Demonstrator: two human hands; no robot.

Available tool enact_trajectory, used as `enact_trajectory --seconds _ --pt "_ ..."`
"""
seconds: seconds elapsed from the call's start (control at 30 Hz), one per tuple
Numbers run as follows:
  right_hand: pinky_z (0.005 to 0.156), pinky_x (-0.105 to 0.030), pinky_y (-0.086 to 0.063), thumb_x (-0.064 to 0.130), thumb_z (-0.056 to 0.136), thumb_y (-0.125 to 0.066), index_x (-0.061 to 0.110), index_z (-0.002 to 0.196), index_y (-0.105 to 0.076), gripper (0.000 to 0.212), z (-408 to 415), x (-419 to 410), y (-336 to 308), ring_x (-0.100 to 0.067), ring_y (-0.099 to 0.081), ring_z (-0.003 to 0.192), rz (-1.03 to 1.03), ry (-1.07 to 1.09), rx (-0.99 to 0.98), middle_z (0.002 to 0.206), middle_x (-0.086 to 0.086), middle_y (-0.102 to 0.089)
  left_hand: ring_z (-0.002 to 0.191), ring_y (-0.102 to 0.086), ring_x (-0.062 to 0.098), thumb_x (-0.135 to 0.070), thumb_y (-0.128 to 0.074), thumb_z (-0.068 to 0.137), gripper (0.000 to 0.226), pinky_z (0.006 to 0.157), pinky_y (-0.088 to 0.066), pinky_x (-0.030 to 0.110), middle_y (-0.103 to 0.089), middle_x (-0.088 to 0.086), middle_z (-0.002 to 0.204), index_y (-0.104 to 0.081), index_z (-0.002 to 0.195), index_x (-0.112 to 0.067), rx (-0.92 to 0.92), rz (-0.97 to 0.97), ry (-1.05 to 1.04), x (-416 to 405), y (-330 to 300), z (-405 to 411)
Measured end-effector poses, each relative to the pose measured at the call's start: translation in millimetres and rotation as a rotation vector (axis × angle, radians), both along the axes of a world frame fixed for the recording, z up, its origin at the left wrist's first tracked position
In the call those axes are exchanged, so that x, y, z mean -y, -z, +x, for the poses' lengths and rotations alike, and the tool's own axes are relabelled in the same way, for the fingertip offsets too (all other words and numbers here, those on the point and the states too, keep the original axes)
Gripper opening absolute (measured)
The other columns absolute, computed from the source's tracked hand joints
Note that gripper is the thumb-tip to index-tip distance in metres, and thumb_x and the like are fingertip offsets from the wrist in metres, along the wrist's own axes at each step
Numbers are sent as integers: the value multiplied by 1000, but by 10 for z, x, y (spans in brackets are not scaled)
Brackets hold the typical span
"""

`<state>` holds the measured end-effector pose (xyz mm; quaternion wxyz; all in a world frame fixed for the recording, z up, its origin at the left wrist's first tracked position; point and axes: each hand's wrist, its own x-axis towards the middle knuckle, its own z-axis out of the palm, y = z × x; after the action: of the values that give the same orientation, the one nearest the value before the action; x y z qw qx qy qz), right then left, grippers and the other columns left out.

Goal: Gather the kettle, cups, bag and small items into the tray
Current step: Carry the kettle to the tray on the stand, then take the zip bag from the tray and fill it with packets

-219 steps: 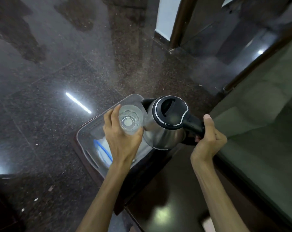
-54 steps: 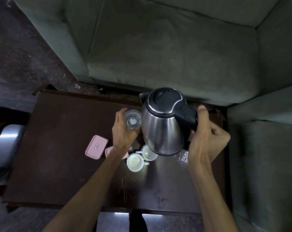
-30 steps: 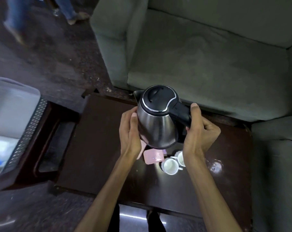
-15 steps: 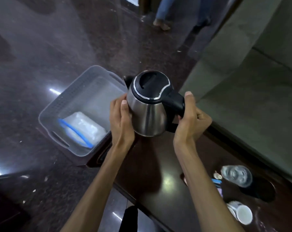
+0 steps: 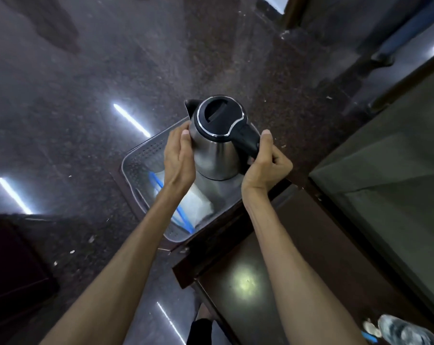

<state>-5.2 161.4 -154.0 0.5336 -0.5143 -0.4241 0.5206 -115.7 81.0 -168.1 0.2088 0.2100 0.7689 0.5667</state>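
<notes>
I hold a steel kettle [image 5: 217, 148] with a black lid over the grey perforated tray [image 5: 142, 158]. My right hand [image 5: 267, 165] grips its black handle. My left hand [image 5: 180, 158] presses flat against the kettle's left side. A clear bag with a blue zip strip [image 5: 196, 205] lies inside the tray, partly hidden by my left forearm. The kettle's base hangs just above the tray's right half. A glass [image 5: 407, 332] lies at the bottom right on the dark table [image 5: 260, 295].
The tray sits on a dark wooden stand [image 5: 226, 235] beside the table. A grey-green sofa [image 5: 397, 183] fills the right side. Polished dark stone floor [image 5: 86, 95] surrounds the stand. Small items [image 5: 371, 331] lie next to the glass.
The kettle has moved left from above the table to directly over the tray and sits lower. Both hands keep their hold on it.
</notes>
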Motion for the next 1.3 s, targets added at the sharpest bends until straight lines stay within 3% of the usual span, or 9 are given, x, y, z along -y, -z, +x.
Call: enact_trajectory --seconds 0.23,0.37,0.5,0.6,0.73,0.83,0.97,1.1,1.3 --pt "49 -27 -31 25 97 -66 -3 48 -41 62 -8 -28 240 -12 -30 45 -16 14 43 45 -1 -32 132 -56 17 -7 -39 104 41 115 -43 39 -63 5 139 -59 140 -7 19 1 43 164 97 -3" --pt "61 -29 -42 28 99 -62 4 65 -54 42 149 80 126 -11 -46 63 41 -29 168 64 -5 -51 105 -62 -1 -6 -49 99 32 91 -51 17 -69 -1 121 -69 121 -16 -3 -38 -170 393 55 155" --pt "75 -29 -50 15 90 -71 15 88 -65 6 425 309 -15 -12 -59 80 233 118 348 89 -10 -65 83 -63 8 0 -60 90 22 73 -52 25 -72 7 96 -75 97 -15 -18 -79 -418 725 64 304" --pt "70 -37 -51 4 79 -74 13 84 -67 12 393 698 48 -17 -59 75 352 -180 531 84 -5 -63 78 -63 11 0 -62 87 18 75 -54 32 -73 9 90 -75 94 -10 -6 -120 -511 979 76 378" --pt "89 -41 -47 39 73 -82 17 110 -64 47 46 1187 262 -27 -57 103 310 -821 1064 113 -4 -59 79 -66 18 -9 -70 86 16 83 -57 42 -71 8 91 -72 101 -12 -10 -257 -511 1186 113 450" --pt "94 -40 -41 42 86 -69 17 119 -58 43 -166 1266 415 -30 -53 115 323 -950 1325 124 -8 -54 93 -68 21 -15 -72 80 38 95 -54 45 -69 3 111 -66 117 -15 0 -435 -390 1193 124 456" --pt "86 -41 -46 23 88 -65 12 113 -66 27 -162 1151 433 -32 -60 111 231 -914 1296 117 -10 -60 114 -65 28 -24 -74 78 56 104 -49 42 -63 4 130 -57 131 -14 -40 -561 -252 1132 114 421" --pt "96 -43 -48 39 86 -71 13 123 -61 46 -20 1005 410 -30 -57 116 236 -978 1312 125 -10 -56 121 -61 35 -24 -73 78 60 101 -46 43 -61 11 134 -53 133 -9 -39 -654 -192 1018 160 497" --pt "83 -41 -53 24 84 -70 11 108 -67 27 73 958 374 -34 -67 104 218 -953 1251 114 -11 -65 100 -70 30 -6 -65 80 46 95 -49 36 -69 -2 90 -61 126 -11 35 -506 -321 918 145 565"
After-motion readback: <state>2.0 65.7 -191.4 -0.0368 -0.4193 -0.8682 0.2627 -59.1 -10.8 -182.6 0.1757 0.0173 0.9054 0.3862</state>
